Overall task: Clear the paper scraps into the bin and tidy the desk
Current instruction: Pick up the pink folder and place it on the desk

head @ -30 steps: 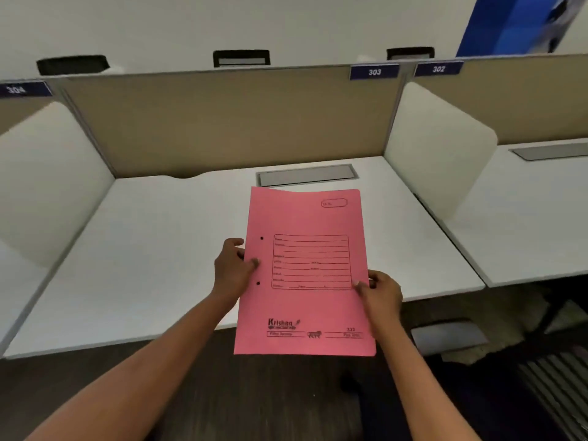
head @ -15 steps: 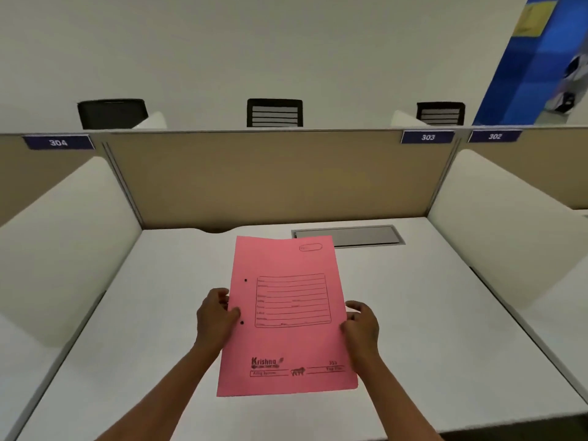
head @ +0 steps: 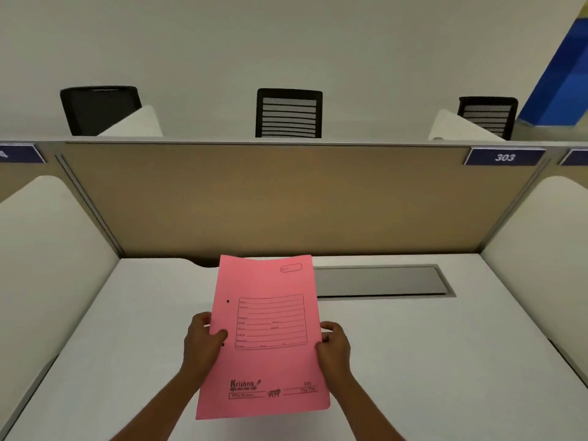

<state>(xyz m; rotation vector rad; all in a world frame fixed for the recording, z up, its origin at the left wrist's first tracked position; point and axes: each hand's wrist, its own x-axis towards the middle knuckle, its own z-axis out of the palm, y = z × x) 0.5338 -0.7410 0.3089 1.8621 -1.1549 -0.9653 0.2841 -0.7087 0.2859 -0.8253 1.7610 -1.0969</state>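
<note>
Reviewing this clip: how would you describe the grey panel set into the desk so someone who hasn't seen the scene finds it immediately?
Start at the tan partition with the 303 label. On the white desk just below it lies a long grey panel, flush with the surface, right of the pink folder. It is the desk's only grey, recessed strip.

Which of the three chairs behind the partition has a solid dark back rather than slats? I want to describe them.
The leftmost chair. Its back is plain black, while the middle chair and the right chair both show pale horizontal slats.
</note>
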